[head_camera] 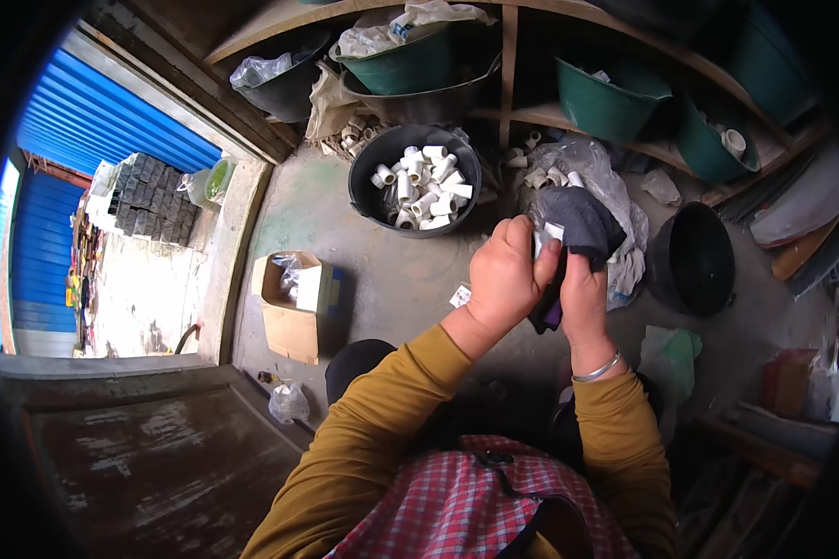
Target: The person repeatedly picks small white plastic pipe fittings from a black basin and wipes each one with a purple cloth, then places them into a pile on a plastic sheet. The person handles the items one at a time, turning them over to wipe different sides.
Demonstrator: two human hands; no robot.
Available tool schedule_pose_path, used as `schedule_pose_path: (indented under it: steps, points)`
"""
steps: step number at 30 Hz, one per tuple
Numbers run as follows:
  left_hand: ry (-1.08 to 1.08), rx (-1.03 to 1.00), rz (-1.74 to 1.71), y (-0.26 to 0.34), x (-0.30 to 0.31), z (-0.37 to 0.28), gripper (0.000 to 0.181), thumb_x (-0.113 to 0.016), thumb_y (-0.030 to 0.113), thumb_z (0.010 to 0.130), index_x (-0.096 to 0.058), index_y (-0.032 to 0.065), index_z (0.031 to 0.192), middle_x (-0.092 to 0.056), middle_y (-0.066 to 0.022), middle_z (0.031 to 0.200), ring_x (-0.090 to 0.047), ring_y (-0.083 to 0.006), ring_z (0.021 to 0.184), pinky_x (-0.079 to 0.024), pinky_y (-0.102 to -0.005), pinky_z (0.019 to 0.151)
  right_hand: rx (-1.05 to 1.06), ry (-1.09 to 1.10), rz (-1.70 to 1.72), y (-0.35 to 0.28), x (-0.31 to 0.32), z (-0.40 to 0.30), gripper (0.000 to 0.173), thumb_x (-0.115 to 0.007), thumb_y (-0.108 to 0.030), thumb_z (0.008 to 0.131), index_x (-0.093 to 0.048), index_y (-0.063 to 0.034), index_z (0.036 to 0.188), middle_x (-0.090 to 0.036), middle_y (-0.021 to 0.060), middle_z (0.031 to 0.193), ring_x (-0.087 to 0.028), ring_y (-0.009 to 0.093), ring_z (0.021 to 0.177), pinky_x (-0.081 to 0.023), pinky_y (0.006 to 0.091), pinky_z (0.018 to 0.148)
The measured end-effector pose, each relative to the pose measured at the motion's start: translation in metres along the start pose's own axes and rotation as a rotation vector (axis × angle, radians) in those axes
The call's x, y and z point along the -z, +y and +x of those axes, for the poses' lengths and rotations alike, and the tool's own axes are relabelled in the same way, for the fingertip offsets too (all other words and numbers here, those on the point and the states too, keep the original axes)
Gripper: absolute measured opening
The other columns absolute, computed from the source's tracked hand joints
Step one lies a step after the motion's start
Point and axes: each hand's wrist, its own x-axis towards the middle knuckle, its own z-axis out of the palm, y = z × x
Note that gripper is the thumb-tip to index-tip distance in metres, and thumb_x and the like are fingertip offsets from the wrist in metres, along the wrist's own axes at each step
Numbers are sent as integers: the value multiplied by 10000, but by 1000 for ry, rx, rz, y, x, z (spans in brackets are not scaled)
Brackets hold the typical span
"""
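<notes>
My left hand (pixel 507 265) grips a small white piece (pixel 552 229), mostly covered by the fingers; it looks like a plastic pipe fitting. Beside it, my right hand (pixel 584 290) holds a dark grey cloth (pixel 579 213) that drapes over its fingers and touches the white piece. Beyond the hands, a round black tub (pixel 354 183) on the floor contains many white plastic pipe fittings (pixel 423 183). Behind the cloth, a clear plastic bag (pixel 594 155) lies open with more fittings (pixel 552 178) at its mouth.
An open cardboard box (pixel 290 332) stands at left near the doorway. To the right, a black bucket (pixel 692 262) rests on the floor. Wooden shelves (pixel 508 70) at the back carry green tubs (pixel 608 101). A plastic bag (pixel 289 403) lies by the brown door panel (pixel 154 461).
</notes>
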Motion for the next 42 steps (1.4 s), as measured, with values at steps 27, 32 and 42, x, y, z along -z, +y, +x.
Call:
schedule_pose_path:
  steps: [27,32,42]
  points:
    - [-677,374,-1068,-5,34,4,882,-763,67,585,-255,-39,1299,-461,-117,1198,-436,-176,1108,-336,-293,949,-621,42,398,-10,27,21,419,-502,-336,854,-541,28,1057,-583,77,1001,-563,149,883,-438,253,775]
    - [-393,26,-369,-14,34,8,817,-718,42,590,-291,25,1286,-507,-157,1135,-520,-261,1034,-421,-315,862,-270,-356,-144,-24,31,3,352,-492,-246,866,-516,10,1106,-583,101,1041,-549,188,971,-398,283,861]
    - [-282,111,-727,-14,20,-1,789,-724,89,668,-252,-42,1286,-435,-164,1223,-442,-227,1120,-395,-314,896,-347,-6,128,-6,3,-5,388,-475,-310,879,-549,28,1055,-585,64,1018,-538,152,929,-424,281,789]
